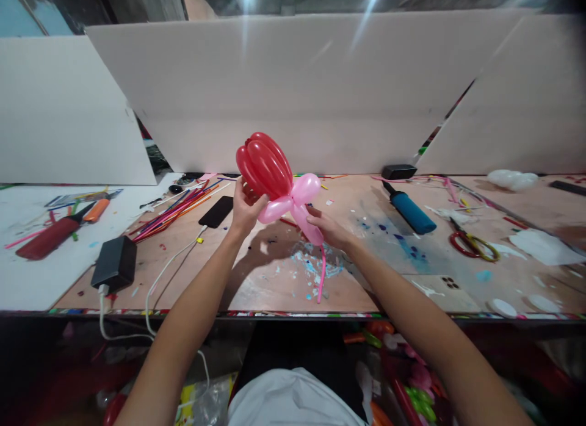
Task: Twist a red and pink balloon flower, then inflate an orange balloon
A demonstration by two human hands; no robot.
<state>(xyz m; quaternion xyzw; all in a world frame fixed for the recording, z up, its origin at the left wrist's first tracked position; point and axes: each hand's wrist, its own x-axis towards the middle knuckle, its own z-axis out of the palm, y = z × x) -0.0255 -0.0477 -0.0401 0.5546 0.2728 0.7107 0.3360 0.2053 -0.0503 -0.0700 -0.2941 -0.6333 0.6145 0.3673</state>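
Both my hands hold up a balloon flower (270, 166) above the middle of the table. Its head is a bundle of long red balloon lobes, tilted up to the left. Below the head, pink balloon segments (306, 189) spread from a twisted joint. A thin uninflated pink tail (322, 276) hangs down toward the tabletop. My left hand (248, 203) is curled around the lower left of the red lobes, its thumb near a pink segment. My right hand (330, 227) grips the lower pink segment; some of its fingers are hidden behind the balloon.
Uninflated balloons (183, 209), a black phone (217, 212) and a black adapter with cable (114, 262) lie to the left. A red pump (48, 238) is further left. On the right are a blue pump (412, 212), scissors (473, 244), a white balloon (513, 179) and another phone (446, 292). White boards (297, 96) stand behind.
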